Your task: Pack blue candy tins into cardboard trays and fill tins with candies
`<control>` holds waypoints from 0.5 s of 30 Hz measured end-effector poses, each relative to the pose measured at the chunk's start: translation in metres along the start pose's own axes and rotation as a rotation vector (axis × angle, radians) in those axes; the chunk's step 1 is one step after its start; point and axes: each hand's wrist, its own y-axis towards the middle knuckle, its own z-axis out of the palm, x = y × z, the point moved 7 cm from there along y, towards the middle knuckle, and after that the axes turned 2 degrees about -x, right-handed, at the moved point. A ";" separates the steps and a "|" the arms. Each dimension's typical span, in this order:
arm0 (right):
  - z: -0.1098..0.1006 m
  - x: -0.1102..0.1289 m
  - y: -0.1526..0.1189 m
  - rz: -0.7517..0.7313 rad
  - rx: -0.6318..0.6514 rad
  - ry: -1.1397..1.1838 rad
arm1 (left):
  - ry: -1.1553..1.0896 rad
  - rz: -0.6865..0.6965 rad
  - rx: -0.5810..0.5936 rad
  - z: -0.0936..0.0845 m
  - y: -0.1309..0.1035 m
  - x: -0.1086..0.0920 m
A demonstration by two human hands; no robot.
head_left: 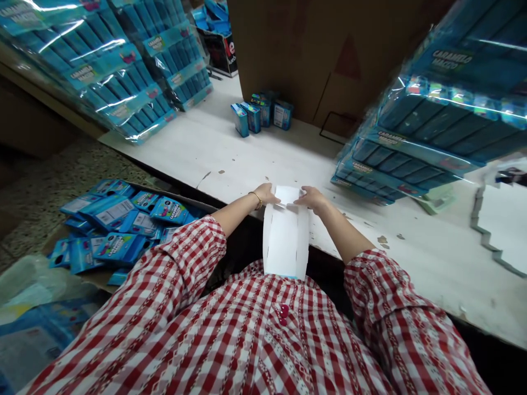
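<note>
In the head view, the only one I have, I see the person holding a long white carton (285, 241) right in front of the body, partly over the edge of the white table (263, 156). Its long axis runs straight away from the chest: the near end is close to the checked shirt (242, 334), perhaps touching it, and the far end, with a pale flap (287, 194), lies between the two hands. Neither hand is nearer; the carton extends from the fingers back toward the body. The left hand (265, 194) pinches the far left corner, the right hand (312, 198) the far right one, each thumb toward the inside; the other fingers are partly hidden, so I cannot tell how firmly they press. Both forearms reach forward and converge, with wrists low and palms turned to each other. Beyond, well apart, small blue boxes (248, 117) stand on the table, and blue packs (119, 244) lie heaped at the left.
</note>
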 end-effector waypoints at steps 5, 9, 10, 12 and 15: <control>0.004 0.004 -0.012 -0.081 0.019 0.025 | -0.060 0.084 -0.033 0.002 -0.004 -0.004; 0.004 0.003 -0.022 -0.067 0.083 0.100 | -0.140 0.106 -0.068 0.001 -0.011 -0.009; 0.004 0.004 -0.023 -0.063 0.117 0.092 | -0.206 0.081 -0.056 0.002 -0.012 -0.008; 0.005 0.012 -0.023 -0.117 0.200 -0.005 | -0.262 0.055 -0.028 0.004 -0.013 -0.006; 0.016 0.037 -0.024 -0.313 0.333 -0.391 | -0.085 0.101 -0.027 0.004 -0.016 -0.009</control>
